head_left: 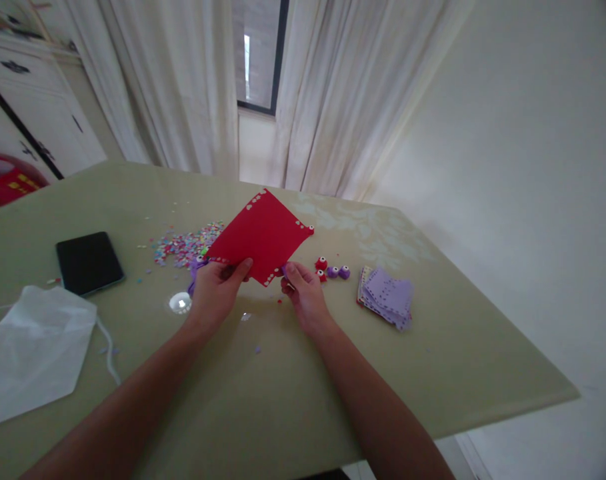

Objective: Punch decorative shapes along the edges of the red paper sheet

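Observation:
My left hand pinches a red paper sheet by its lower left side, thumb on top. Small shapes are punched out along several of the sheet's edges. At its bottom right corner my right hand is closed on a small purple craft punch, mostly hidden by the fingers. Just beyond that hand stand red craft punches and purple craft punches with white round tops. Another purple item is partly covered by my left hand.
A heap of coloured paper confetti lies behind my left hand. Punched purple paper sheets are stacked at the right. On the left are a black tablet or phone and a white face mask. The table meets a wall.

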The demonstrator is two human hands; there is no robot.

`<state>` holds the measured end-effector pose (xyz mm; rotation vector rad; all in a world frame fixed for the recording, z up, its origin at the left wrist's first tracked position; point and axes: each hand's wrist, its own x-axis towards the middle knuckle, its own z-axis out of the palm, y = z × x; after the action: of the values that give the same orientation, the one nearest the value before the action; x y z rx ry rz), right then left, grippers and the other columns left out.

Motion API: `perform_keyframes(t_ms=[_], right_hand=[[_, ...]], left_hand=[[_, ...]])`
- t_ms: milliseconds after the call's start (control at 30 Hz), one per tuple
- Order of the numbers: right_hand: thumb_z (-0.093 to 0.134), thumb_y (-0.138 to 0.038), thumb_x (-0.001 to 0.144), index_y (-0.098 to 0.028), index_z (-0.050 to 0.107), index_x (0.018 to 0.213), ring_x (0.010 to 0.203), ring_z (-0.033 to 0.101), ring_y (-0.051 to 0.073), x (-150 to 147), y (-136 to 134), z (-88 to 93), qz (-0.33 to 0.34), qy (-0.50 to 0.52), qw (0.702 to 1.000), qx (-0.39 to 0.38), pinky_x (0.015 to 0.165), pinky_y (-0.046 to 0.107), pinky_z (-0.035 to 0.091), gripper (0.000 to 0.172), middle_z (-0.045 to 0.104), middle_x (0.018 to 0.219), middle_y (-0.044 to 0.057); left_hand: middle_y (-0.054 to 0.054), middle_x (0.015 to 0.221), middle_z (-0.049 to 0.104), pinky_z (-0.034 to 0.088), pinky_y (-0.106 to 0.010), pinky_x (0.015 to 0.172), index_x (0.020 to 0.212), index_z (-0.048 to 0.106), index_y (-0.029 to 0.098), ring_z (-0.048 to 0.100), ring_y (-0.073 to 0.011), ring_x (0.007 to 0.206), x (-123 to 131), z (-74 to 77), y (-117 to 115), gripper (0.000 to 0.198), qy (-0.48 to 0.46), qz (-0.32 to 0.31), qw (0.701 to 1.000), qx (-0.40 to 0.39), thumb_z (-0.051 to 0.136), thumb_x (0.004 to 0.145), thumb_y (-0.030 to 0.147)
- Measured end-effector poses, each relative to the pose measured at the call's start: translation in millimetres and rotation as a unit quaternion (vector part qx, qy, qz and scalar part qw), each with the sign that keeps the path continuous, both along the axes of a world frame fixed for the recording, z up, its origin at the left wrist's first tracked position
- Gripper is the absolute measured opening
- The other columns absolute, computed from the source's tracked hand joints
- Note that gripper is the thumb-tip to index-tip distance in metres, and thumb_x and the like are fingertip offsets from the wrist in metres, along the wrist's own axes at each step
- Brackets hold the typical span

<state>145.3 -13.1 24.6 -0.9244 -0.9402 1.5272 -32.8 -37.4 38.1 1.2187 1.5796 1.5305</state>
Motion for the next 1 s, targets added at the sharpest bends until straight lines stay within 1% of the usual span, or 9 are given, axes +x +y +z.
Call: perform_keyframes(t_ms=[100,267,433,567,733,1000], right_hand=[[0.095,-0.066,0.065,-0.023,0.078,0.08,0.065,0.047,0.014,1.0,0.8,0.2,0.0,-0.008,1.0,0.01,0.063,0.03,0.036,0.048,0.07,0.079,0.001],[0.095,-0.067,0.062,-0.022,0.077,0.079,0.064,0.047,0.013,-0.2,1.8,-1.3,0.003,0.013,1.0,-0.006,0.061,0.029,0.034,0.051,0.071,0.08,0.002],[0.094,-0.066,0.063,-0.023,0.077,0.083,0.063,0.047,0.013,0.6,2.2,-0.3,-0.002,0.012,1.0,-0.011,0.06,0.03,0.034,0.051,0.071,0.08,0.002],[0.093,-0.067,0.066,-0.023,0.076,0.08,0.063,0.047,0.013,0.6,1.1,0.6,0.006,0.007,1.0,0.003,0.059,0.03,0.034,0.05,0.07,0.081,0.002],[0.094,-0.065,0.066,-0.023,0.075,0.079,0.062,0.045,0.013,-0.1,0.6,0.0,0.009,-0.001,1.0,0.006,0.059,0.03,0.033,0.047,0.069,0.079,0.001],[0.093,-0.063,0.068,-0.023,0.076,0.081,0.063,0.046,0.012,1.1,0.8,0.3,0.003,0.008,1.0,0.001,0.058,0.029,0.034,0.046,0.07,0.081,0.001]], left_hand=[[-0.005,0.067,0.076,0.052,-0.033,0.063,0.068,0.074,0.025,0.069,-0.0247,0.065,-1.0,-0.4,1.1,0.034,-0.004,0.0,1.0,0.005,0.078,0.076,0.058],[-0.005,0.069,0.076,0.053,-0.033,0.064,0.068,0.074,0.024,0.069,-0.0245,0.066,-1.4,-1.7,1.8,0.033,-0.016,-0.007,1.0,0.01,0.079,0.077,0.056],[-0.006,0.069,0.076,0.053,-0.034,0.064,0.065,0.072,0.024,0.07,-0.0253,0.067,-1.6,0.8,0.7,0.035,-0.011,-0.004,1.0,-0.002,0.077,0.078,0.057],[-0.005,0.068,0.075,0.052,-0.033,0.064,0.067,0.073,0.024,0.068,-0.0242,0.066,-1.3,-0.5,1.1,0.036,-0.013,-0.009,1.0,0.0,0.078,0.077,0.057],[-0.006,0.068,0.076,0.053,-0.033,0.063,0.068,0.075,0.024,0.069,-0.025,0.066,-2.1,-4.6,3.6,0.036,-0.021,-0.011,1.0,-0.001,0.079,0.076,0.058],[-0.005,0.068,0.077,0.054,-0.034,0.064,0.069,0.075,0.025,0.07,-0.0253,0.066,-2.2,-2.4,3.2,0.035,-0.026,-0.013,1.0,0.0,0.08,0.076,0.059]])
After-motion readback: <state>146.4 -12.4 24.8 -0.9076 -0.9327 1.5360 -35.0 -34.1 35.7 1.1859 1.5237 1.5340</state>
